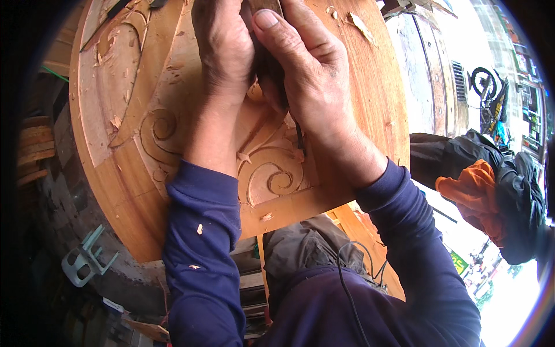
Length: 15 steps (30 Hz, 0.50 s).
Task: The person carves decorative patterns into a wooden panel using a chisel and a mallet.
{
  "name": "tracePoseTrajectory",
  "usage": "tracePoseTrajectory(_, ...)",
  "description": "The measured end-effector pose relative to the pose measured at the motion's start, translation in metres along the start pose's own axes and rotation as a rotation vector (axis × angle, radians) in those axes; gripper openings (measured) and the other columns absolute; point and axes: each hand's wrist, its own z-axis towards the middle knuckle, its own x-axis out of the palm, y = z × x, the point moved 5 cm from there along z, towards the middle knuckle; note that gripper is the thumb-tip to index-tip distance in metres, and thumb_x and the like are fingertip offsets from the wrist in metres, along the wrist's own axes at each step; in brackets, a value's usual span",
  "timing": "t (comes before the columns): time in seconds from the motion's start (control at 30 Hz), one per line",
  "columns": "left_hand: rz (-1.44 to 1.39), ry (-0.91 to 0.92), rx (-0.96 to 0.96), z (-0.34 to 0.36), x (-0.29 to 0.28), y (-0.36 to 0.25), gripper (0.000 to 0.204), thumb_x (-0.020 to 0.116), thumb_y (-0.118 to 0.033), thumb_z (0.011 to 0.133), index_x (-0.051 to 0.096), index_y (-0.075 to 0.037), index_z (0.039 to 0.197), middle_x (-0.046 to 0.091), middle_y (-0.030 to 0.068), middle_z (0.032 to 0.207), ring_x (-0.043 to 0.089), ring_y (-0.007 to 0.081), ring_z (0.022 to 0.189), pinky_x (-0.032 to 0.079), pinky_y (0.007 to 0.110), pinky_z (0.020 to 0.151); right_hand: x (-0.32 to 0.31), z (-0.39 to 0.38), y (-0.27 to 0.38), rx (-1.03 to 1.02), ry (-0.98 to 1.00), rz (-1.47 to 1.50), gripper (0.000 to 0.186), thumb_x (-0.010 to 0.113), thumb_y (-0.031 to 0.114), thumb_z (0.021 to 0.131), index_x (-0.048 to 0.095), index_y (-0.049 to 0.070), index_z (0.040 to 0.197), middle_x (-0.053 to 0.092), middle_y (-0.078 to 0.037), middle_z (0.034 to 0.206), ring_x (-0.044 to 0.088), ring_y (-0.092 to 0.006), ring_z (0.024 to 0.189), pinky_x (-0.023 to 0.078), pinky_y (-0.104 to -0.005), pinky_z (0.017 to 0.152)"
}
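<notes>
My left hand [225, 52] and my right hand [309, 72] are both closed on a dark wooden tool [267, 81], side by side near the top edge. My right thumb lies along the tool; my left fingers are partly hidden or cut off by the frame. Beneath my right hand a narrow dark metal piece [299, 136] shows against the carved wooden panel [107, 176], though whether it joins the tool is unclear. The panel has carved scrolls [280, 179] and curved grooves, with loose wood shavings [361, 29] on it.
More dark tools [118, 7] lie at the panel's far left. A pale green plastic chair [84, 260] stands below on the left, near stacked wood [34, 144]. Dark and orange cloths [474, 196] are heaped at the right, with a two-wheeled vehicle [488, 92] beyond.
</notes>
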Motion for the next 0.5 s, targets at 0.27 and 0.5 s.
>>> tracePoseTrajectory(0.27, -0.019, 0.034, 0.032, 0.003, -0.008, -0.003, 0.017, 0.05, -0.018, 0.089, 0.06, -0.004, 0.093, 0.061, 0.0045, 0.094, 0.055, 0.014, 0.094, 0.043, 0.027, 0.092, -0.002, -0.008, -0.005, 0.105, -0.049, 0.026, 0.059, 0.052, 0.003, 0.107, 0.028, -0.001, 0.161, 0.038, -0.013, 0.162, 0.039, -0.0197, 0.147, 0.034, -0.0326, 0.12)
tracePoseTrajectory(0.5, 0.106, 0.123, -0.053, -0.001, 0.009, 0.0, 0.051, 0.042, -0.041, 0.106, 0.054, -0.006, 0.141, 0.066, 0.0068, 0.108, 0.065, 0.0134, 0.093, 0.051, 0.026, 0.082, -0.023, -0.002, 0.017, 0.282, -0.314, -0.052, 0.037, 0.05, 0.038, 0.108, 0.049, 0.01, 0.131, 0.054, -0.001, 0.085, 0.041, -0.0043, 0.046, 0.034, -0.0209, 0.037)
